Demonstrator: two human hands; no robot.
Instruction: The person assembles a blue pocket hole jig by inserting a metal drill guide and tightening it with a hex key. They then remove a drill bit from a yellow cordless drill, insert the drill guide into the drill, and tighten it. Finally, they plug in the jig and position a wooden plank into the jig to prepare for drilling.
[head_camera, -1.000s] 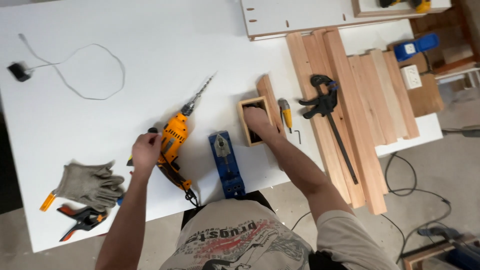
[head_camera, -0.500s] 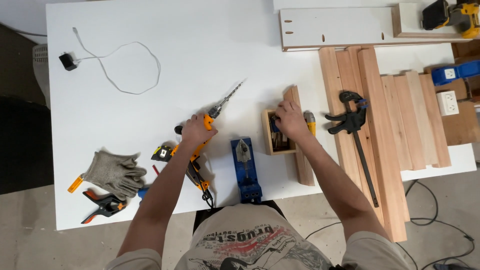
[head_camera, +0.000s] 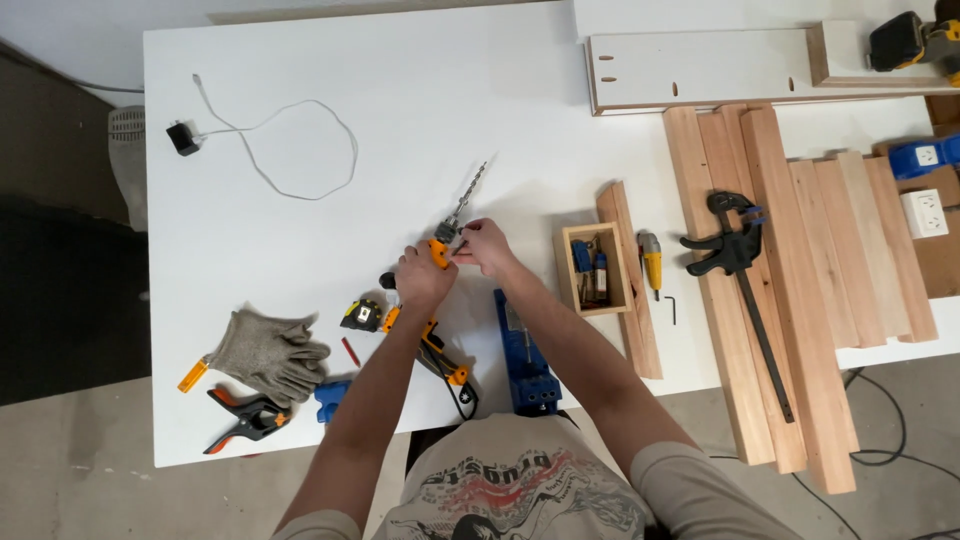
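Both hands meet at the orange drill (head_camera: 432, 300) lying on the white table (head_camera: 300, 60): the left hand (head_camera: 420, 280) grips its body to steady it, the right hand (head_camera: 482, 245) pinches the chuck below the long bit (head_camera: 466, 198). Right of the drill stands a small wooden box (head_camera: 592, 270).

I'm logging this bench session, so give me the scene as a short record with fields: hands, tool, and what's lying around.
left hand: left hand grips the body of the orange drill
right hand: right hand at the drill's chuck, fingers pinched by the base of the drill bit
surface: white table
near the hands: blue jig, tape measure, small wooden box
left side: grey gloves, spring clamp
right side: wooden boards with a black bar clamp lying on them
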